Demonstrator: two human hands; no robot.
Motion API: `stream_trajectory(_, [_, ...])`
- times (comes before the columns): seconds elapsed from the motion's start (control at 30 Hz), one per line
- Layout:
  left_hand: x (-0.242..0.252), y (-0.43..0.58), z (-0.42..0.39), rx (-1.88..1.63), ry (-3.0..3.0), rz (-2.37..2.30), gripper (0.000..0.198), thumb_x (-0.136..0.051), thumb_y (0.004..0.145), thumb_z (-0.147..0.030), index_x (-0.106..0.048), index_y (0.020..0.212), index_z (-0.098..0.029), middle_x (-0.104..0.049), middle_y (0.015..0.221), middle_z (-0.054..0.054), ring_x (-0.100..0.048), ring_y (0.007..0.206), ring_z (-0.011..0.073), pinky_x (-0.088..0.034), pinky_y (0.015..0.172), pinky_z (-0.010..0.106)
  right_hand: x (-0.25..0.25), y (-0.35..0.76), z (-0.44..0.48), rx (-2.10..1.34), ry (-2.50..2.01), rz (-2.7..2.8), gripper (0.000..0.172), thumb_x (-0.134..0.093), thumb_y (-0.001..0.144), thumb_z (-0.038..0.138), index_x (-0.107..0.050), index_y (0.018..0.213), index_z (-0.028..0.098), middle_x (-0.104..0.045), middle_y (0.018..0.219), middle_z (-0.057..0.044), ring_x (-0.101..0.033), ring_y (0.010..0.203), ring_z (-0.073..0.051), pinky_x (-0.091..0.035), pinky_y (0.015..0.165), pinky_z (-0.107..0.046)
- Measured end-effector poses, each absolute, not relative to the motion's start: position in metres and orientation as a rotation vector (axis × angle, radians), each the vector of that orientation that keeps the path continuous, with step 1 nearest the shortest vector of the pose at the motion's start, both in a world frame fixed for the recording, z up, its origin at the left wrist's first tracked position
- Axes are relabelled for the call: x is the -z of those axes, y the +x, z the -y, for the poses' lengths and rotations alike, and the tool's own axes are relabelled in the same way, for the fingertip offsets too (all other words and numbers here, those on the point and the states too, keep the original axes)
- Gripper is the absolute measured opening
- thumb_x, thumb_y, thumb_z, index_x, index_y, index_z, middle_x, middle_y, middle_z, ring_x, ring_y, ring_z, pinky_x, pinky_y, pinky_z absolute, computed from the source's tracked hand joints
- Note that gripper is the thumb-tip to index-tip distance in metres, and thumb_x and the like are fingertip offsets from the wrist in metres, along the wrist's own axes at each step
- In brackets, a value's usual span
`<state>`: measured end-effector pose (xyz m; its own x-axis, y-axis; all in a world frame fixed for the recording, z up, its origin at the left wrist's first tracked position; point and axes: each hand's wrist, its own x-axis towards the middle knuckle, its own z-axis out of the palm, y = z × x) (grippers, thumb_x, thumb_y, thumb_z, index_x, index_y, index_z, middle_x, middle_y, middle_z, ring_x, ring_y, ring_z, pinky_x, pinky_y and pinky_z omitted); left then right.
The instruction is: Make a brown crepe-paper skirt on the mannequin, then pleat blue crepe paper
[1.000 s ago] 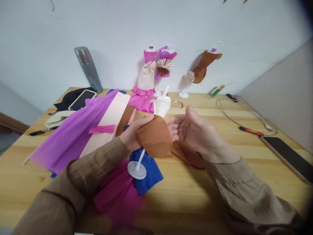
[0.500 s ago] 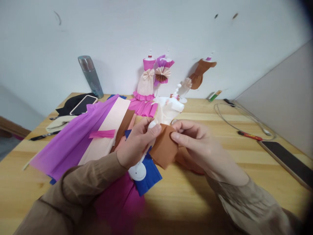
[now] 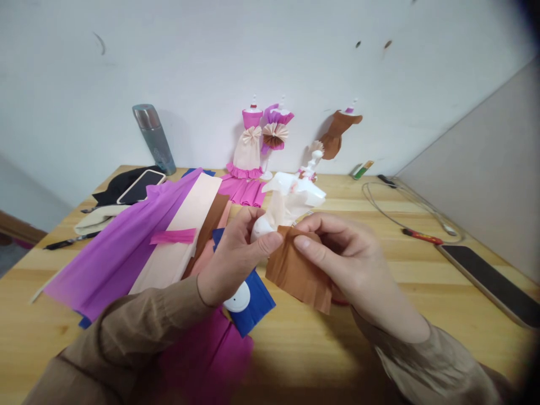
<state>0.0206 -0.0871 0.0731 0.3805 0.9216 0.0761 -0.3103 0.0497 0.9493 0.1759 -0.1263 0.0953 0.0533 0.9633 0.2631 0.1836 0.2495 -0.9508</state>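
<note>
My left hand [image 3: 240, 250] is closed around the waist of a small white dress form [image 3: 314, 163], which lies tilted, its head end away from me. White and cream crepe paper [image 3: 287, 202] covers its bust. Its round white base [image 3: 238, 298] shows below my left hand. A strip of brown crepe paper [image 3: 297, 270] hangs from the form's waist, its top edge under my left thumb. My right hand [image 3: 346, 259] pinches that top edge between thumb and fingers, close to the left thumb. Folds show along the strip.
Purple crepe paper [image 3: 126, 242], cream sheets [image 3: 189, 208] and a blue piece [image 3: 255, 304] lie on the left and middle. Dressed forms [image 3: 248, 146] stand by the wall. A bottle [image 3: 154, 140] leans at back left. A phone [image 3: 489, 281], screwdriver [image 3: 422, 236] and cable [image 3: 371, 197] lie right.
The brown strip now hangs wider and further right, with folds at its top. My right fingers have shifted slightly along its edge. The left hand keeps its hold, and the view has moved slightly.
</note>
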Motion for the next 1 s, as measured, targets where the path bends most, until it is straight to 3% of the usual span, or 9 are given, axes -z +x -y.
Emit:
stream_trajectory(0.4, [-0.067,0.022,0.086,-1.099,1.196,-0.684,0.032,-0.073,0.072,-0.025,-0.052,0.095,-0.018,-0.057,0.083,-0.002,-0.051,0.075,0.0114,-0.041,0.069,0.024,-0.092,0.175,0.127,-0.882,-1.139,1.401,0.003,-0.070,0.077,0.025,-0.070,0.074,0.024,-0.070,0.073,-0.002,-0.062,0.067,-0.016,-0.047,0.060,-0.028])
stream_trajectory(0.67, [-0.062,0.022,0.086,-1.057,1.155,-0.667,0.039,-0.076,0.070,-0.027,-0.050,0.098,-0.020,-0.054,0.084,-0.002,-0.052,0.081,0.0140,-0.042,0.074,0.027,-0.097,0.173,0.123,-0.885,-1.178,1.374,0.013,-0.071,0.075,0.027,-0.062,0.067,0.022,-0.059,0.062,0.000,-0.050,0.055,-0.013,-0.039,0.049,-0.026])
stream_trajectory(1.0, [-0.063,0.023,0.086,-1.063,1.154,-0.674,0.039,-0.077,0.068,-0.027,-0.050,0.096,-0.020,-0.054,0.082,-0.002,-0.051,0.078,0.0137,-0.040,0.074,0.028,-0.092,0.175,0.119,-0.944,-1.178,1.351,0.019,-0.074,0.072,0.029,-0.059,0.064,0.021,-0.058,0.062,0.001,-0.049,0.055,-0.011,-0.038,0.049,-0.024])
